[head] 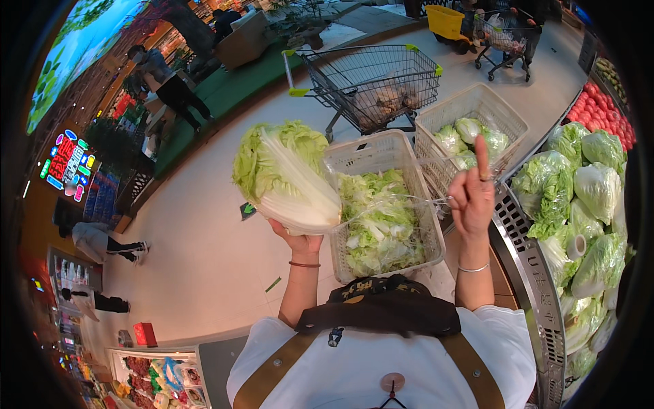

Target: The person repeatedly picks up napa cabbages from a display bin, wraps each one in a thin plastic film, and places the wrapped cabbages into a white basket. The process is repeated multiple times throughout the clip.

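Observation:
My left hand (299,240) supports a large napa cabbage (288,184) from below, its white base towards me and its leafy top pointing away to the left. Clear plastic film (378,207) stretches from the cabbage base across to my right hand (474,197). The right hand is raised with its index finger extended and the other fingers curled by the film. Beneath the film stands a white plastic crate (439,240) holding loose cabbage leaves (380,225). A second white crate (513,115) behind it holds several wrapped cabbages (469,130).
A produce display with a perforated edge (536,271) on the right bears wrapped cabbages (598,189), a roll (577,247) and red fruit (598,115). A shopping cart (373,76) stands behind the crates. A second cart (503,38) and several people are farther off.

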### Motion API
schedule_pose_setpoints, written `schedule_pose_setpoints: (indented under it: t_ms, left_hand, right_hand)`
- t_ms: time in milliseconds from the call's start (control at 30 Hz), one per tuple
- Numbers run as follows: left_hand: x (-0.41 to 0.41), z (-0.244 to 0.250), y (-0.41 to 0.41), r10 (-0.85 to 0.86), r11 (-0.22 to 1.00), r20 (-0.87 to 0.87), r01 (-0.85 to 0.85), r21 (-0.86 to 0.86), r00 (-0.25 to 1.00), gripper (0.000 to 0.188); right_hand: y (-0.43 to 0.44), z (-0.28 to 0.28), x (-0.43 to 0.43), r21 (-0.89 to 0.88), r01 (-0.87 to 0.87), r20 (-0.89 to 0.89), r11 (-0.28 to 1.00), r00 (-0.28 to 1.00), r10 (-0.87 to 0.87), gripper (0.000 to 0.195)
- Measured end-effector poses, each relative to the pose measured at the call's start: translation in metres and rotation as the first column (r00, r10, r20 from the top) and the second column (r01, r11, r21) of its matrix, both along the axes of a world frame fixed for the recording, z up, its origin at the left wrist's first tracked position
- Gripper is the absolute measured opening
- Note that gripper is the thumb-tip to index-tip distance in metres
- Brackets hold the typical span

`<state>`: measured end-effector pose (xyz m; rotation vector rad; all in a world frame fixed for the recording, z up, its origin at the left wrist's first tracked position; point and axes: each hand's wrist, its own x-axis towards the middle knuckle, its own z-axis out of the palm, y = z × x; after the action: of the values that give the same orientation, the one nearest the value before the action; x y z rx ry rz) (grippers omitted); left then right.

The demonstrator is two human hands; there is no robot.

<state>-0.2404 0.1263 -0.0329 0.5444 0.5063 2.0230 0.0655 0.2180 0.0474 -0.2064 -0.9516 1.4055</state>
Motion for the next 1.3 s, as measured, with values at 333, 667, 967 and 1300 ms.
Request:
schedule_pose_setpoints:
  t_ms: [333,667,967,1300]
  left_hand:
    - [-0.06,-0.058,-0.044,0.022,0.989,-0.188,-0.048,-0.138,0.982,0.091]
    - [-0.084,-0.09,-0.086,-0.38,0.861,-0.066,0.327,-0.389,0.922,0.093]
    - [-0.095,-0.088,-0.102,-0.09,0.938,0.004,0.086,-0.336,0.996,0.094]
    - [-0.03,-0.077,-0.066,-0.305,0.927,-0.277,0.217,-0.306,0.911,0.106]
  right_hand:
    - [0.02,0.036,0.101,0.416,0.729,0.16,0.544,0.53,-0.833,0.05]
    - [0.154,0.103,0.253,0.763,0.51,0.063,-0.398,-0.67,-0.739,0.036]
    - [0.229,-0.054,0.215,0.76,0.349,0.557,0.549,-0.785,-0.271,0.041]
    - [0.005,-0.114,-0.118,0.021,-0.266,0.79,0.964,0.595,0.147,0.076]
